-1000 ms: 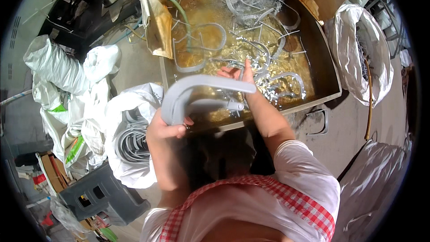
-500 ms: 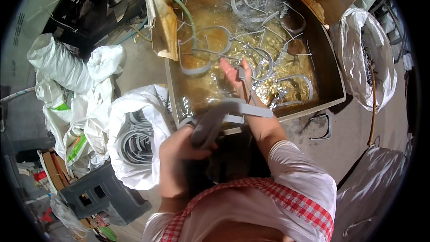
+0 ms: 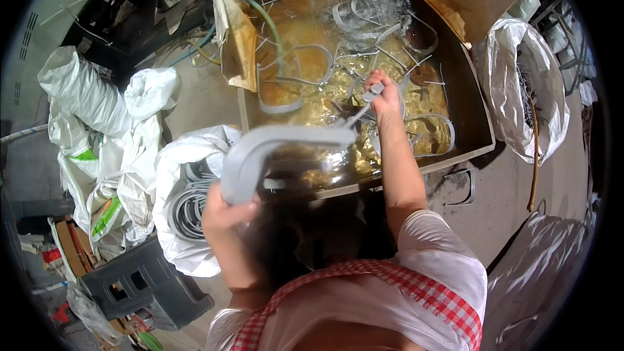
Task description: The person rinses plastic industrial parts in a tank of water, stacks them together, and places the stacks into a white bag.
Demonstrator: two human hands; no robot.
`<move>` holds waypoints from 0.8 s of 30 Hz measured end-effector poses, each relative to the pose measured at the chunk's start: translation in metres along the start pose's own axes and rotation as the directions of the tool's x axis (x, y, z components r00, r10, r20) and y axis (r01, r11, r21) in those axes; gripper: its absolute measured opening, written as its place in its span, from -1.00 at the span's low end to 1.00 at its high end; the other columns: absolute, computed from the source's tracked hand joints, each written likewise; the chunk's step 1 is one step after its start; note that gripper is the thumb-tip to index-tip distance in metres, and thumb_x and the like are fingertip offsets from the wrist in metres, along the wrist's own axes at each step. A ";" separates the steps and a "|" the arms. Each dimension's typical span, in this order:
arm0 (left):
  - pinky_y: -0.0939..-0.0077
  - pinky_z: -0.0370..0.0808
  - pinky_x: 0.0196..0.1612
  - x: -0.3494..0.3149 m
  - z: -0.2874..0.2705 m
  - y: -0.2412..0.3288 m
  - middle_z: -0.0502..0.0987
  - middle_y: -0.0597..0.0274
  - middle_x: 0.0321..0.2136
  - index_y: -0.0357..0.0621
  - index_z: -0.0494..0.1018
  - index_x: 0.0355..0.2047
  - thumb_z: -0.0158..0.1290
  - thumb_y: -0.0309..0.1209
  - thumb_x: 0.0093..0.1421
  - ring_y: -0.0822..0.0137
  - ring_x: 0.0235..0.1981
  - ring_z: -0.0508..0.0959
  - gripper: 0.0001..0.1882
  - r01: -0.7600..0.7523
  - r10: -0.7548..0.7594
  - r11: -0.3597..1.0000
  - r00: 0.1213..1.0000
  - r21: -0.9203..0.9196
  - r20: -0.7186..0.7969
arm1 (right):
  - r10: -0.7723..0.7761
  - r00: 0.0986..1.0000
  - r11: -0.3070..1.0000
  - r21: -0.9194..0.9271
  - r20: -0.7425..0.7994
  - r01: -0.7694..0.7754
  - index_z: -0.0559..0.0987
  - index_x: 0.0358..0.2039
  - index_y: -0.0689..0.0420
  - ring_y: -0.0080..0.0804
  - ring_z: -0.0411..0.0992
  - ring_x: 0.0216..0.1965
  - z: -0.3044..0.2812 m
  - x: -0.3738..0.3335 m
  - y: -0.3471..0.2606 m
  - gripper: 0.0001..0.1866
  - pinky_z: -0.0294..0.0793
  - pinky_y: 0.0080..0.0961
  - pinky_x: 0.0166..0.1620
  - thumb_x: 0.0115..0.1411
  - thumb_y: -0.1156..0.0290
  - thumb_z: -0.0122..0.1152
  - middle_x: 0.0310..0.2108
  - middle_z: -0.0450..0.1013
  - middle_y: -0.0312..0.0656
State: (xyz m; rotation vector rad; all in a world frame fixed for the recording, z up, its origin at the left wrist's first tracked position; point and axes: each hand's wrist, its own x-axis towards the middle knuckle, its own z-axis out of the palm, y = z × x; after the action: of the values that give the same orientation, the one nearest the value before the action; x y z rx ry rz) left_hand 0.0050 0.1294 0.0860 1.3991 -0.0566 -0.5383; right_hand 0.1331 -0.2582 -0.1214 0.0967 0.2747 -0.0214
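My left hand (image 3: 224,218) is closed around one end of a grey curved plastic strip (image 3: 279,136), held above the tub's near edge and blurred by motion. Over the water, my right hand (image 3: 387,96) is closed on a thin grey plastic stem (image 3: 357,116) with small blocks at its end. The stem runs toward the strip's far end; whether they are joined I cannot tell. Around the right hand, more grey curved pieces (image 3: 281,108) lie in the water of a shallow metal tub (image 3: 478,155).
At the left, an open white sack (image 3: 172,240) holds several stacked grey curved strips. Another white sack (image 3: 560,117) stands right of the tub, with a stick (image 3: 535,182) leaning there. A dark plastic stool (image 3: 156,283) sits lower left. A green hose (image 3: 270,23) dips into the water.
My right hand has gone from open fingers to a grip on the stem, moving right. My left hand has moved left, with the curved strip lifted and turned.
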 end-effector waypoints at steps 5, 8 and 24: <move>0.65 0.16 -0.78 0.032 0.036 0.003 0.34 0.30 -0.78 -0.27 0.38 -0.57 0.17 -0.30 -0.13 0.51 -0.85 0.27 -0.72 -0.039 0.048 0.998 0.979 0.049 -0.199 | -0.086 0.995 0.992 -0.099 -0.044 0.081 0.37 -0.40 0.22 -0.57 0.19 -0.58 0.023 -0.037 -0.009 -0.86 0.31 -0.66 -0.45 0.21 0.42 -0.04 -0.57 0.28 -0.30; 0.62 0.24 -0.72 0.069 0.028 -0.044 0.37 0.32 -0.75 -0.23 0.40 -0.56 0.08 -0.28 -0.02 0.51 -0.78 0.34 -0.76 -0.005 0.099 0.936 0.964 0.353 -0.248 | 0.019 0.998 0.823 -0.567 -0.055 -0.047 0.40 -0.41 0.21 -0.53 0.23 -0.63 0.034 -0.062 -0.010 -0.87 0.29 -0.63 -0.54 0.15 0.42 0.08 -0.63 0.29 -0.28; 0.39 0.37 -0.06 0.125 0.075 -0.094 0.55 0.05 -0.38 -0.16 0.46 -0.16 0.09 -0.40 -0.05 0.14 -0.19 0.52 -0.63 -0.256 0.371 0.836 0.915 0.485 -0.157 | 0.152 0.988 -0.144 -0.989 0.020 0.042 0.55 -0.35 0.21 -0.53 0.46 -0.38 0.088 -0.122 0.047 -0.75 0.45 -0.54 -0.30 -0.09 0.48 0.34 -0.43 0.52 -0.26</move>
State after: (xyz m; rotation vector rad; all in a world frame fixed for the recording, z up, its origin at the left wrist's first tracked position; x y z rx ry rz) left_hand 0.0575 0.0047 -0.0227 1.8645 -0.2248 -0.0637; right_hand 0.0408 -0.2192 0.0006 -1.5891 0.0707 0.3023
